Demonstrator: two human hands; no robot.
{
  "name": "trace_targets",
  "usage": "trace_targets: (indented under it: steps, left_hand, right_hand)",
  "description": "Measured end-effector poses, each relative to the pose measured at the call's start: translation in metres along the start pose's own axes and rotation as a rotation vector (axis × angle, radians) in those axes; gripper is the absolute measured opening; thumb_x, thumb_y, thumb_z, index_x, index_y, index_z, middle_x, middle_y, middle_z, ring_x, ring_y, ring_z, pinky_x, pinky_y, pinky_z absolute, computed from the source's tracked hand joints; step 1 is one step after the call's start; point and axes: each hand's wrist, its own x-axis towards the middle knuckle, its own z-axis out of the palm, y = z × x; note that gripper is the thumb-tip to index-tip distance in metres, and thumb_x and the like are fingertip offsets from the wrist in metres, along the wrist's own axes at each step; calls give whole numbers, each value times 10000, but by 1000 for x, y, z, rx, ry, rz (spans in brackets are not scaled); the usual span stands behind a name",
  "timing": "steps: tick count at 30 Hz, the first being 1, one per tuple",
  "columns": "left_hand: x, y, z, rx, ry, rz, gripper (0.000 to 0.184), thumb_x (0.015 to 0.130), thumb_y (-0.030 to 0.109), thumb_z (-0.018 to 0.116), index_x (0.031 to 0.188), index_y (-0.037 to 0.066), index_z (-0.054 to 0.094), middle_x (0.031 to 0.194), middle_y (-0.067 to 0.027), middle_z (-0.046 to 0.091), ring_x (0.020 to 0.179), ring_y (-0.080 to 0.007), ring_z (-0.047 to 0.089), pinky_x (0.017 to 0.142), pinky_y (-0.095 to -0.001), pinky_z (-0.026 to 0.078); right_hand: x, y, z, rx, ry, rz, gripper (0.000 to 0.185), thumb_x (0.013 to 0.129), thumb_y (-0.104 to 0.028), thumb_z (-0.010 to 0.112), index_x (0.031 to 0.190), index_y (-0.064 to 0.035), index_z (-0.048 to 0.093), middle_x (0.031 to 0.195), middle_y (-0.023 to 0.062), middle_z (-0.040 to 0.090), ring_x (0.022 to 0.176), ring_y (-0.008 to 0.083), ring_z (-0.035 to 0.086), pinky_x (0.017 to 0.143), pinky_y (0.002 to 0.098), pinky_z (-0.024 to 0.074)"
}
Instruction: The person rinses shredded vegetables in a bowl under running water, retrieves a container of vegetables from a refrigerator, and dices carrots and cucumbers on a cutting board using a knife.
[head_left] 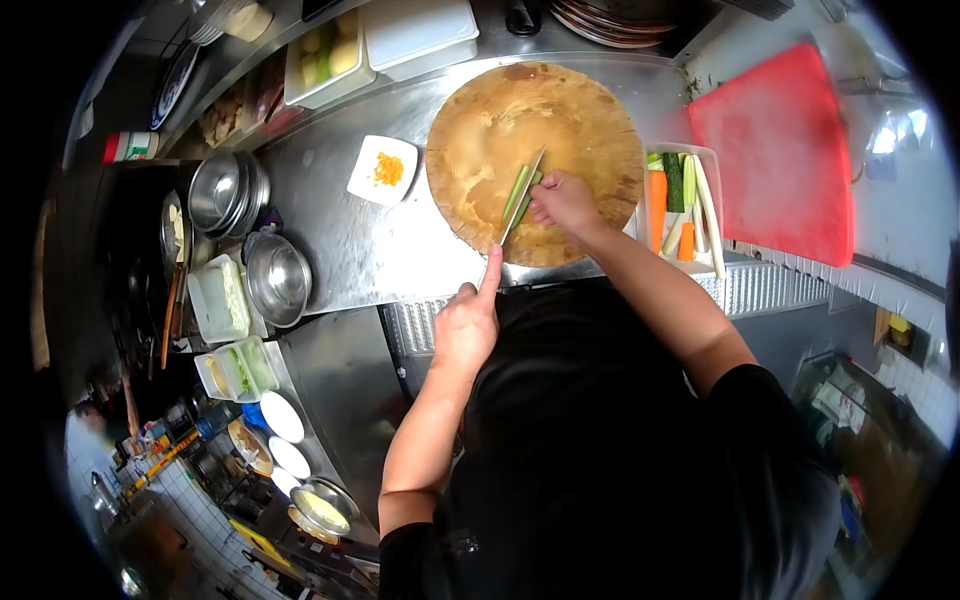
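My left hand is closed round the handle of a knife, its index finger stretched along the top. The blade lies over the round wooden chopping board, pointing away from me, with a green vegetable stick along its left side. On the blade's right, my right hand has its fingers curled down on another green vegetable piece, partly hidden by the fingers. Whether the pieces are celery or cucumber I cannot tell. Left of the board sits a white dish of chopped orange bits.
Right of the board is a container of carrot, cucumber and pale stalks. A red cutting board stands beyond it. Steel bowls are at the left; lidded tubs and stacked plates line the back.
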Motion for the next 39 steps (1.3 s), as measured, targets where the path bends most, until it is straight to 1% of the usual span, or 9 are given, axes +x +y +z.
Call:
trace_targets:
  steps: [2, 8, 11, 15, 20, 23, 26, 36, 39]
  left_hand:
    - [-1, -1, -3, -18, 1, -2, 858, 878, -17, 584, 1640, 280, 326, 723, -163, 586, 623, -371, 664, 625, -504, 576]
    - [0, -4, -10, -55, -1, -5, 872, 866, -29, 585, 1644, 261, 318, 724, -170, 596, 635, -383, 669, 632, -508, 575]
    - [6, -6, 4, -49, -17, -10, 870, 867, -29, 576, 1646, 254, 312, 727, -174, 594, 636, -392, 666, 635, -511, 575]
    - [5, -6, 5, -48, 13, 8, 892, 857, -33, 567, 1653, 262, 292, 726, -175, 588, 636, -394, 664, 632, -513, 576]
    - [-2, 3, -4, 11, -37, 6, 936, 834, -47, 572, 1662, 268, 269, 717, -169, 581, 637, -388, 665, 619, -514, 575]
    - [-4, 1, -3, -12, -28, 7, 947, 830, -49, 571, 1664, 273, 260, 716, -172, 582, 639, -389, 666, 617, -514, 576]
    - [-5, 0, -3, -22, -44, 6, 950, 826, -52, 571, 1663, 276, 263, 721, -176, 587, 641, -387, 668, 619, -513, 576]
    - [-1, -6, 6, -71, 42, 6, 865, 861, -36, 573, 1640, 252, 332, 728, -182, 593, 634, -394, 662, 625, -512, 574]
    - [-6, 1, -3, -18, -25, 6, 887, 855, -36, 578, 1649, 253, 308, 732, -176, 593, 641, -390, 664, 622, -513, 574]
  right_hand:
    - [-22, -62, -13, 267, 17, 294, 149, 943, -154, 697, 947, -28, 618, 808, 95, 715, 609, 182, 693, 540, 300, 542]
    - [-24, -68, -15, 244, -2, 297, 147, 928, -137, 696, 928, -21, 606, 785, 92, 707, 621, 175, 693, 547, 295, 545]
    - [-24, -71, -16, 219, -11, 308, 158, 920, -142, 699, 919, -16, 603, 780, 97, 706, 642, 179, 702, 560, 301, 557]
    - [-22, -75, -14, 156, 0, 297, 178, 917, -137, 701, 912, 5, 593, 776, 118, 710, 633, 190, 710, 543, 312, 569]
    - [-19, -72, -10, 106, 42, 300, 193, 924, -128, 699, 901, 26, 586, 760, 136, 712, 615, 202, 715, 522, 329, 582]
    - [-21, -76, -12, 107, 37, 325, 196, 927, -133, 701, 892, 25, 590, 761, 141, 712, 624, 204, 720, 530, 331, 587]
    - [-23, -74, -12, 112, 66, 282, 174, 854, -138, 670, 792, 23, 656, 689, 148, 728, 581, 202, 729, 546, 333, 583]
    - [-24, -62, -17, 160, 21, 262, 184, 868, -116, 667, 785, 48, 676, 684, 142, 719, 585, 195, 721, 559, 331, 584]
    - [-31, -69, -18, 250, 48, 286, 183, 880, -98, 657, 770, 46, 682, 678, 135, 716, 585, 192, 720, 568, 320, 588]
